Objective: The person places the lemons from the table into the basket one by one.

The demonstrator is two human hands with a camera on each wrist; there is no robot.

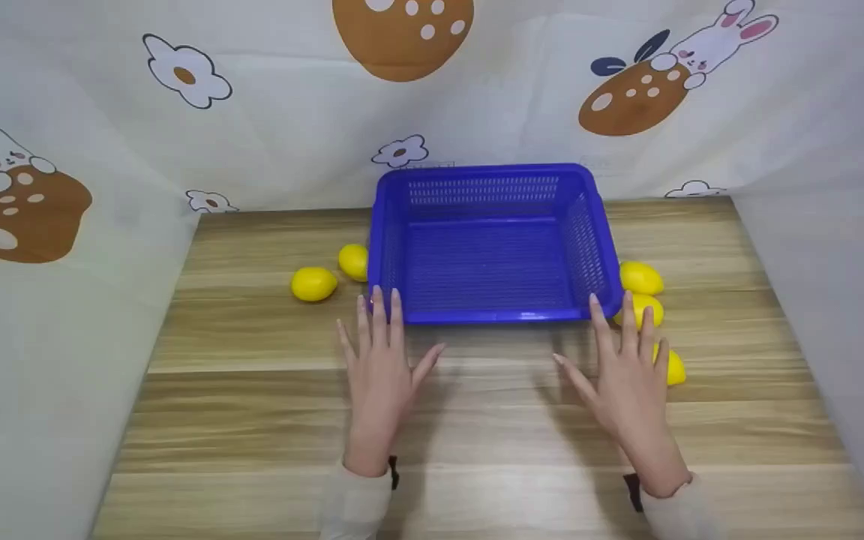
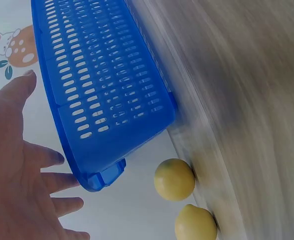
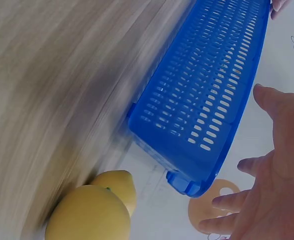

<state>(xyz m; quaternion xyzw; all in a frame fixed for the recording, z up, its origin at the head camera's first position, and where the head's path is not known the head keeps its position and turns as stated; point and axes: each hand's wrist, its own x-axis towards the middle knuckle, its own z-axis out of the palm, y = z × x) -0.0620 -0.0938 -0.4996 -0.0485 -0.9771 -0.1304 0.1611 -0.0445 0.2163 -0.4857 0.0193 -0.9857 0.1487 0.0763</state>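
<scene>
A blue plastic basket [image 1: 486,262] with slotted walls sits upright at the back of the wooden table, and its inside is bare. Near its front left corner is my left hand [image 1: 379,375], fingers straight and spread, palm facing down. My right hand [image 1: 631,382] is spread the same way by the front right corner. Neither hand grips anything; whether the fingertips touch the rim is hard to tell. Two lemons lie left of the basket, one lemon [image 1: 313,284] apart and another lemon [image 1: 354,262] close to its wall. In the left wrist view the fingers of the left hand [image 2: 24,175] extend beside the rim.
To the right lie three more lemons: a rear lemon [image 1: 642,277], a middle lemon [image 1: 649,309] beside the basket corner, and a front lemon [image 1: 676,369] partly behind the right fingers. A printed cloth [image 1: 282,135] hangs around the back and sides of the table [image 1: 237,420].
</scene>
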